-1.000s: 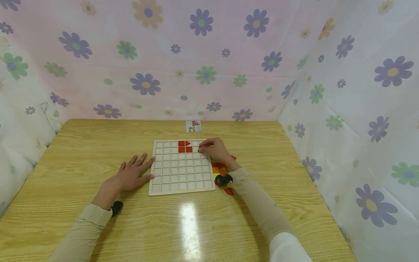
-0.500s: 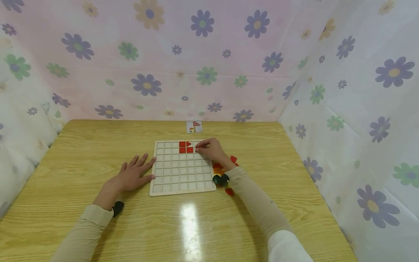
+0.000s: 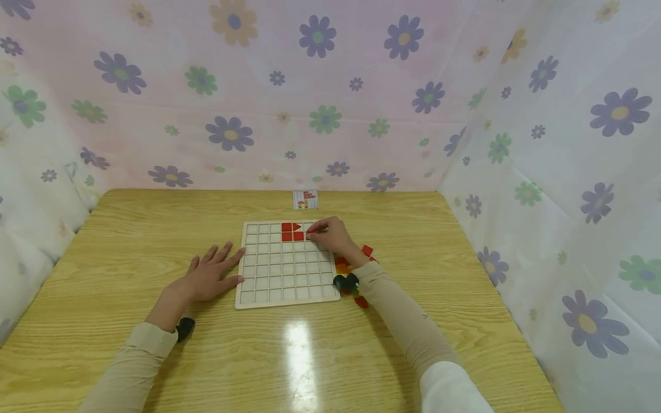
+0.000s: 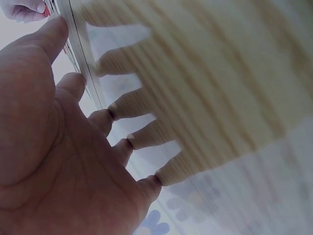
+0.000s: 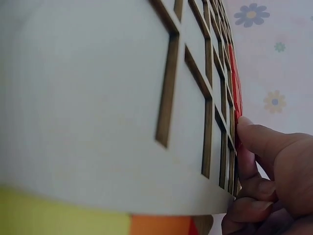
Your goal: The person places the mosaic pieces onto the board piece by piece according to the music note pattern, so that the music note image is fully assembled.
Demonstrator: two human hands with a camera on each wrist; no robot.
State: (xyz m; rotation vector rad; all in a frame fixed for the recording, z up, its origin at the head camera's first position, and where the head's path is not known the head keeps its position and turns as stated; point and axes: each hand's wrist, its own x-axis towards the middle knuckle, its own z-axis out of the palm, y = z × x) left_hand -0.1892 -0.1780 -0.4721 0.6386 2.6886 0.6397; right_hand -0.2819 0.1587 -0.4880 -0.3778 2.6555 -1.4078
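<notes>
A white gridded wooden board (image 3: 276, 269) lies on the table. Two red squares and a red pointed piece stand out among its far cells, one of them the red square (image 3: 286, 236). My right hand (image 3: 334, 236) reaches over the board's far right part. Thumb and forefinger pinch a small red piece (image 5: 237, 137), mostly hidden, just right of the placed ones. Its exact shape cannot be told. My left hand (image 3: 209, 276) rests on the table with fingers spread, thumb and forefinger touching the board's left edge; the left wrist view shows its palm (image 4: 63, 147).
Loose red, orange, yellow and green pieces (image 3: 361, 302) lie right of the board, partly under the right wrist. A small printed card (image 3: 306, 199) lies behind the board near the back edge. Flowered cloth (image 3: 279, 103) walls the table's back and sides.
My right hand has shifted slightly left with the pinched red piece, closer to the placed red square. My left hand keeps its place at the board's edge.
</notes>
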